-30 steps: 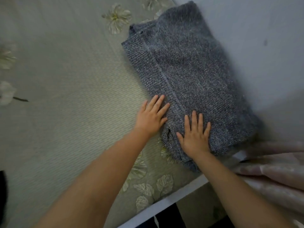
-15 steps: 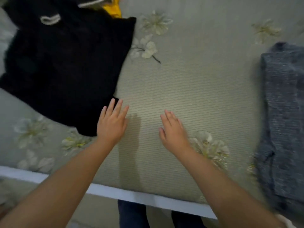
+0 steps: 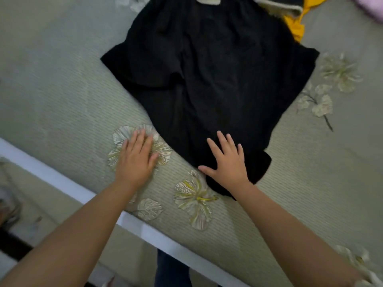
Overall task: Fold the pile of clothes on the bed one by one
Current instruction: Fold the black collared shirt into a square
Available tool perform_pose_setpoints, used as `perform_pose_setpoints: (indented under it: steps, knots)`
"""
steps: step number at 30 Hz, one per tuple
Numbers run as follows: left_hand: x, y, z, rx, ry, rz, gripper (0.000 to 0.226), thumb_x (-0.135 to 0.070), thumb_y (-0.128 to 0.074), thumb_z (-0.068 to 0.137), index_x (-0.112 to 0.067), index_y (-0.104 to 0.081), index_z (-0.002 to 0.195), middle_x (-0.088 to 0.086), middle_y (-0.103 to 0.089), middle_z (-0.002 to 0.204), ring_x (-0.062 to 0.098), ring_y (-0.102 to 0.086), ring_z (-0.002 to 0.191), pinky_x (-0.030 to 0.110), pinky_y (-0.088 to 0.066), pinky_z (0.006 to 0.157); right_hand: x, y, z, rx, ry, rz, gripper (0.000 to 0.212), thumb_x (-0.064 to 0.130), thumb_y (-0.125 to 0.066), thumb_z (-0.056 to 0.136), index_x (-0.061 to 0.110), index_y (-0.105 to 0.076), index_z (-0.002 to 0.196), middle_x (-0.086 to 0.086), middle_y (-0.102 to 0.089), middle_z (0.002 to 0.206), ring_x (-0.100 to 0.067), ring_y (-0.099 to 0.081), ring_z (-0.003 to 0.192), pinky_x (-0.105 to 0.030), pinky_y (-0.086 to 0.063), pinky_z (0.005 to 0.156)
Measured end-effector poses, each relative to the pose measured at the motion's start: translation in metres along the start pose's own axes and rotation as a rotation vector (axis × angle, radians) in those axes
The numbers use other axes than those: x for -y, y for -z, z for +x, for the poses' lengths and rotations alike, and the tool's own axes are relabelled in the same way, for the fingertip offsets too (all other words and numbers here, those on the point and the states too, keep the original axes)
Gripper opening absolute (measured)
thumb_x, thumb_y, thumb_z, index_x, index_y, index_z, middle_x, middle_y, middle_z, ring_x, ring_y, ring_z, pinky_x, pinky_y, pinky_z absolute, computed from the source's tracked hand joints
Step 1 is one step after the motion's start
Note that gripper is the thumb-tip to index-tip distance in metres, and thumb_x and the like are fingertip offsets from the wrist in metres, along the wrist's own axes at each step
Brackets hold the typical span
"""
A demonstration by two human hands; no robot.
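So the black garment (image 3: 209,79) is lying spread out on the bed (image 3: 62,96), hem end toward the person, collar end up by a yellow piece of clothing (image 3: 296,25) at the far edge. Right hand (image 3: 227,162) is flat on the bottom corner of the black fabric, fingers straight and splayed, not grabbing anything. Left hand (image 3: 136,156) is flat on the bedcover just beside the garment, fingers straight and together, also holding nothing. Looks to me like the smoothing stage before the first fold. My tip: the near-left flap looks doubled over and the hem corner under the right hand is bunched, so I'd sweep both palms outward from the middle to flatten those first, then pinch the side edges and fold inward. Thin dark fabric probably slides, so go slow.
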State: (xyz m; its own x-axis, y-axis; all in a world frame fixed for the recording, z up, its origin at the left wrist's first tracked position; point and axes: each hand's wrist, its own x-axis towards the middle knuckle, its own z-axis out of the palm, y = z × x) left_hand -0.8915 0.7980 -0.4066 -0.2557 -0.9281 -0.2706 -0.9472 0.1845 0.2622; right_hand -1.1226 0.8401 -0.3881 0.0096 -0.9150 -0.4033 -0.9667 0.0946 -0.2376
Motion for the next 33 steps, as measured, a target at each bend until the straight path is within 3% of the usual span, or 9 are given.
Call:
perform_pose_setpoints:
  steps: [7, 15, 18, 20, 24, 27, 29, 31, 33]
  knots:
    - [0.022, -0.008, 0.002, -0.024, -0.11, 0.034, 0.06, -0.039, -0.03, 0.088, 0.002, -0.053, 0.124, 0.022, -0.05, 0.131, 0.04, -0.047, 0.121, 0.051, -0.023, 0.099, 0.022, -0.008, 0.017, -0.175, -0.119, 0.044, 0.037, 0.02, -0.063, 0.084, 0.01, -0.06, 0.12, -0.017, -0.037, 0.144, -0.039, -0.03, 0.133, -0.057, -0.02, 0.106]
    - [0.025, 0.0, 0.003, 0.071, -0.119, -0.005, 0.08, -0.051, 0.001, 0.094, 0.001, -0.051, 0.126, 0.021, -0.048, 0.133, 0.038, -0.044, 0.124, 0.049, -0.024, 0.102, 0.011, 0.018, 0.008, -0.067, -0.142, 0.398, 0.038, 0.021, -0.041, 0.097, 0.01, -0.047, 0.132, -0.002, -0.033, 0.147, -0.018, -0.021, 0.139, -0.03, -0.013, 0.112]
    - [0.021, 0.002, 0.001, 0.058, -0.062, -0.04, 0.076, -0.055, -0.006, 0.092, -0.003, -0.039, 0.136, 0.018, -0.034, 0.144, 0.032, -0.028, 0.136, 0.044, -0.014, 0.111, 0.001, 0.043, -0.012, -0.14, -0.222, 0.5, 0.026, 0.02, -0.043, 0.096, 0.004, -0.063, 0.103, -0.006, -0.066, 0.103, -0.024, -0.057, 0.103, -0.008, -0.033, 0.08]
    - [0.006, 0.008, 0.0, 0.075, -0.053, -0.069, 0.059, -0.041, -0.035, 0.094, -0.004, -0.031, 0.14, 0.017, -0.024, 0.149, 0.029, -0.018, 0.14, 0.045, -0.008, 0.113, -0.012, 0.06, -0.03, -0.141, -0.236, 0.471, 0.025, 0.019, -0.044, 0.096, 0.009, -0.054, 0.076, -0.004, -0.057, 0.068, -0.022, -0.053, 0.072, -0.017, -0.032, 0.057]
    - [-0.058, 0.019, 0.001, -0.005, -0.288, -0.085, 0.062, -0.02, -0.061, 0.086, -0.005, -0.033, 0.139, 0.018, -0.026, 0.148, 0.032, -0.019, 0.139, 0.046, -0.012, 0.111, -0.038, 0.083, -0.07, 0.051, -0.276, 0.55, 0.036, 0.025, -0.041, 0.096, 0.01, -0.05, 0.065, 0.001, -0.05, 0.061, -0.014, -0.047, 0.06, -0.015, -0.034, 0.051]
    - [-0.117, 0.023, 0.002, -0.029, -0.385, -0.078, 0.062, -0.016, -0.062, 0.084, -0.012, -0.035, 0.14, 0.016, -0.022, 0.15, 0.031, -0.015, 0.14, 0.045, -0.013, 0.111, -0.06, 0.084, -0.115, 0.268, -0.365, 0.627, 0.042, 0.032, -0.044, 0.095, -0.005, -0.062, 0.089, -0.01, -0.061, 0.078, -0.02, -0.058, 0.075, -0.022, -0.044, 0.068]
    - [-0.152, 0.018, -0.002, 0.079, -0.42, -0.012, 0.053, -0.016, -0.058, 0.086, -0.019, -0.042, 0.136, 0.011, -0.016, 0.153, 0.027, -0.008, 0.142, 0.044, -0.01, 0.112, -0.081, 0.079, -0.156, 0.42, -0.439, 0.713, 0.037, 0.036, -0.046, 0.094, 0.005, -0.068, 0.093, -0.002, -0.069, 0.086, -0.016, -0.063, 0.085, -0.028, -0.048, 0.081]
    - [-0.182, 0.004, -0.013, 0.291, -0.474, 0.131, 0.038, -0.025, -0.051, 0.091, -0.024, -0.05, 0.129, 0.004, -0.018, 0.153, 0.022, -0.009, 0.142, 0.043, -0.008, 0.113, -0.108, 0.071, -0.199, 0.558, -0.521, 0.825, 0.03, 0.037, -0.049, 0.092, 0.019, -0.068, 0.077, 0.015, -0.068, 0.07, -0.006, -0.062, 0.074, -0.02, -0.046, 0.073]
    - [-0.211, -0.009, -0.03, 0.492, -0.558, 0.247, 0.033, -0.033, -0.043, 0.094, -0.024, -0.051, 0.125, 0.006, -0.036, 0.144, 0.023, -0.027, 0.135, 0.041, -0.018, 0.11, -0.14, 0.062, -0.237, 0.625, -0.627, 0.901, 0.031, 0.036, -0.052, 0.091, 0.019, -0.065, 0.069, 0.013, -0.065, 0.063, -0.007, -0.059, 0.068, -0.017, -0.043, 0.066]
